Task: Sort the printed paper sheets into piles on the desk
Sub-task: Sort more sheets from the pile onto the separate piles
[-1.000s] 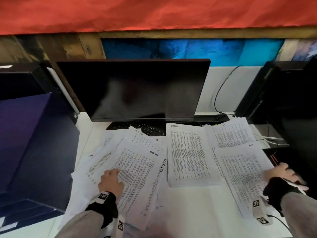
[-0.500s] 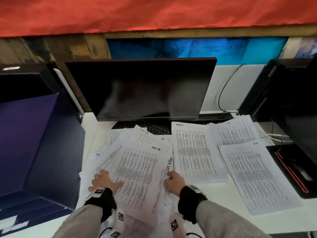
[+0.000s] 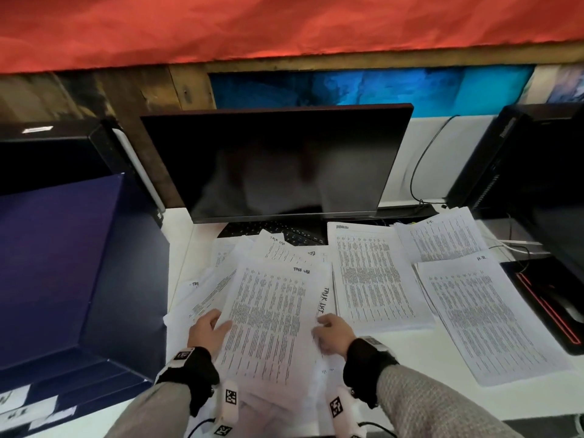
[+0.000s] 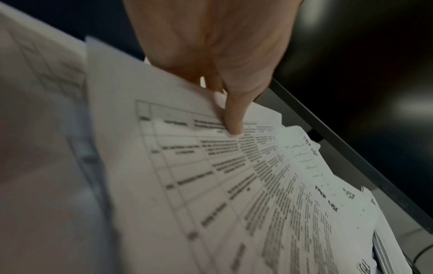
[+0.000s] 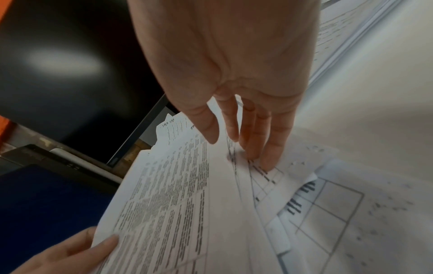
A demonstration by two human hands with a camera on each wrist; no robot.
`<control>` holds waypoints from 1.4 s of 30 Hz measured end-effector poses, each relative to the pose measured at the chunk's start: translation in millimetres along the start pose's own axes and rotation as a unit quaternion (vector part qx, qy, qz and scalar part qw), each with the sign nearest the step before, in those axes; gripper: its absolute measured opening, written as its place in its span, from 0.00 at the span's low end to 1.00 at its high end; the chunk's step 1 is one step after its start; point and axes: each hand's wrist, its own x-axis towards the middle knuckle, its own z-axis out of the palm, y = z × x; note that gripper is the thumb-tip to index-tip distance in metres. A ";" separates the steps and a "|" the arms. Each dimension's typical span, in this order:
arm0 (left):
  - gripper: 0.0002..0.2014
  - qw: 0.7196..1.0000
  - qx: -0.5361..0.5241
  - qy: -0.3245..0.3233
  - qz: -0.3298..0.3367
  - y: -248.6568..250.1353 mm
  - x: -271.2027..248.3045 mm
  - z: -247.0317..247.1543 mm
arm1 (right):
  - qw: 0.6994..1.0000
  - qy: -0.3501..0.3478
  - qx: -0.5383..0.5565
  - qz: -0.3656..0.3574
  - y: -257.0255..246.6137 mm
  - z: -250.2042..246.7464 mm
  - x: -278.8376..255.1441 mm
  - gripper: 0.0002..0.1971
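Gripping the top sheet (image 3: 268,317) of a loose pile on the white desk (image 3: 410,390), left hand (image 3: 207,331) pinches its edge; right hand (image 3: 333,335) rests straight-fingered opposite. Print too blurred to read.

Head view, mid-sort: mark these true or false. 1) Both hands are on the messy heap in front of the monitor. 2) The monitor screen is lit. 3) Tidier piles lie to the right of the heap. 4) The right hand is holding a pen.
1) True: the left hand grips the left edge of the top sheet and the right hand touches the right side of the messy heap.
2) False: the monitor is dark.
3) True: a middle pile and two right piles lie there.
4) False: its straight fingers touch paper only.
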 end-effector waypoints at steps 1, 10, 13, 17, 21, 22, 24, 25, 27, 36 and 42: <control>0.20 1.000 -0.001 -0.012 0.004 -2.0 -0.3 -5.2 | 1.000 0.009 0.017 0.012 -1.2 -1.7 0.2 0.14; 0.12 0.993 0.024 -0.115 -0.007 -16.6 -4.6 -27.2 | 0.996 -0.016 0.089 0.002 -12.4 0.0 -11.9 0.09; 0.11 0.987 0.097 -0.123 0.037 -11.9 -2.9 -26.0 | 0.998 -0.039 0.056 -0.012 -10.9 3.7 -19.0 0.04; 0.15 0.990 0.126 -0.038 0.042 -2.0 6.4 -20.8 | 0.998 -0.057 -0.032 -0.016 -5.4 6.1 -26.9 0.03; 0.24 0.983 0.178 0.004 -0.034 4.2 17.0 -12.1 | 0.994 -0.071 -0.075 -0.022 -4.6 5.7 -35.1 0.03; 0.27 0.981 0.187 0.002 -0.046 4.3 19.4 -11.4 | 0.994 -0.072 -0.078 -0.022 -4.9 5.2 -35.4 0.04; 0.33 0.978 0.198 -0.005 -0.064 2.1 23.8 -11.6 | 0.995 -0.069 -0.070 -0.016 -6.4 3.6 -35.7 0.05; 0.37 0.976 0.206 -0.011 -0.067 0.2 25.5 -11.7 | 0.996 -0.067 -0.064 -0.012 -7.5 2.8 -35.9 0.06; 0.44 0.971 0.226 -0.026 -0.071 -4.6 28.5 -11.8 | 0.996 -0.063 -0.056 -0.008 -8.6 1.5 -35.7 0.07; 0.39 0.981 0.177 -0.035 -0.069 -12.5 31.7 -16.2 | 0.998 -0.050 -0.031 0.004 -8.8 3.8 -34.5 0.08; 0.08 0.994 -0.109 -0.007 -0.017 -15.3 25.9 -26.3 | 1.000 -0.001 0.018 -0.007 -13.3 -0.7 -27.7 0.08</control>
